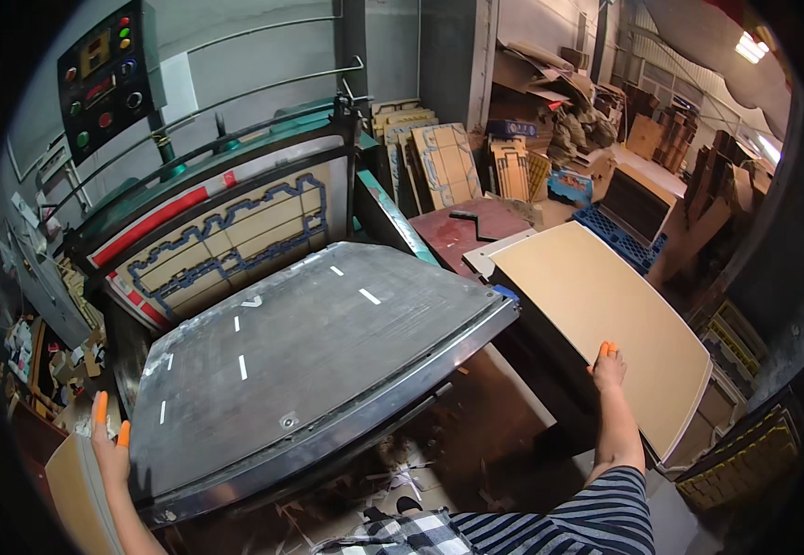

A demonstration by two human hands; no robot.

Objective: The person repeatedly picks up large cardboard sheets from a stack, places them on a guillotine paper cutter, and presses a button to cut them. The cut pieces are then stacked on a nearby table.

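My left hand [111,453] is open at the lower left, orange covers on its fingertips and its fingers stretched out. It is between a tan cardboard sheet [74,486] and the corner of a dark flat press plate [319,342]. On the right, my right hand [608,367] bends its orange-tipped fingers together against a large cardboard sheet [606,310], by its near edge. Whether the thumb reaches under the sheet is hidden. White strips of tape lie on the press plate. Behind it stands the upright cutting die [231,240], a tan board with dark outlined shapes.
A control panel [101,79] with coloured buttons hangs at the upper left. Several die boards [444,166] lean at the back, near a dark red table [476,227]. A blue pallet [619,236] lies beyond the cardboard. Paper scraps [407,467] litter the floor.
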